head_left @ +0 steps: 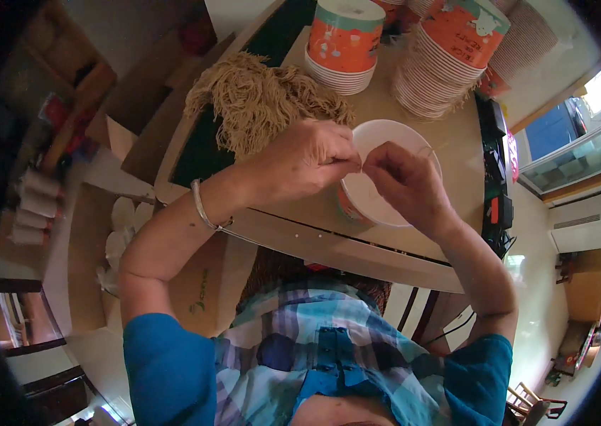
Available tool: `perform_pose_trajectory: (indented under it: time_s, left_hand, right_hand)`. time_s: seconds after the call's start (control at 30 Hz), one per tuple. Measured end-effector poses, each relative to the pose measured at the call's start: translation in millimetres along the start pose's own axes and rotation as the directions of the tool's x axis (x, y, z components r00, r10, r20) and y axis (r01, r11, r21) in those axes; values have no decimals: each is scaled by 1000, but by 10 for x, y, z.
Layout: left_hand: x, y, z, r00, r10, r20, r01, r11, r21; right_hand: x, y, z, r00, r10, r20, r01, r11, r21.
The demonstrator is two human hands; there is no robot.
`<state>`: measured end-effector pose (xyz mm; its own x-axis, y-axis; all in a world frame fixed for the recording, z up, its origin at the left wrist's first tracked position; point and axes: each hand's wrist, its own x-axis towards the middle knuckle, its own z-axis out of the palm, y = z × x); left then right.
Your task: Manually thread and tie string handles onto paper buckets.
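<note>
Left hand (315, 157) and right hand (408, 183), tips pinched, meeting over an open paper bucket (384, 129), centre of frame

Thumb and forefinger together on each hand, the two pinches almost touching; cannot tell what is clamped between, too fine to see. Bucket directly below, white inside, a thin pale loop (426, 150) at its right rim. Step in hand, by my reading: close fingertip work, possibly on a strand; next move would call for both pinches light, steady, near each other. Silver bracelet (201, 206) on left wrist. Tan string bundle (254, 99), loose, upper left of centre. Farther out: orange-and-teal bucket stacks (435, 67) along the upper frame, black box-like items (496, 213) at the table's (460, 184) right edge, cardboard box (204, 284) lower left of centre
</note>
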<state>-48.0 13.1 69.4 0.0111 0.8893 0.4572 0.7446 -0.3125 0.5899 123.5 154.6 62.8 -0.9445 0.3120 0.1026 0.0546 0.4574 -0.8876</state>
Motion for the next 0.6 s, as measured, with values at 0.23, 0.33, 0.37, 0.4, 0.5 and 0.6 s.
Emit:
perform_pose_trajectory:
  time_s: [0.23, 0.33, 0.37, 0.4, 0.5, 0.6]
  left_hand:
    - [-160, -197, -59, 990, -117, 78, 121, 991, -52]
    - [-244, -336, 20, 986, -108, 125, 125, 983, -133]
    - [-262, -344, 50, 988, -76, 136, 94, 986, -135]
    - [-264, -351, 74, 988, -44, 146, 64, 989, -137]
    - [-209, -385, 117, 989, 60, 139, -45, 993, -106]
    - [-121, -390, 84, 975, 102, 199, -76, 989, -130]
  right_hand:
    - [-3, -41, -120, 973, 192, 131, -205, 974, 94]
    - [16, 20, -154, 958, 218, 186, -245, 960, 136]
    - [18, 58, -163, 959, 221, 180, -247, 959, 138]
    - [33, 108, -171, 946, 234, 224, -276, 945, 176]
    - [47, 139, -198, 926, 244, 288, -310, 927, 213]
    - [43, 127, -220, 917, 251, 310, -321, 925, 203]
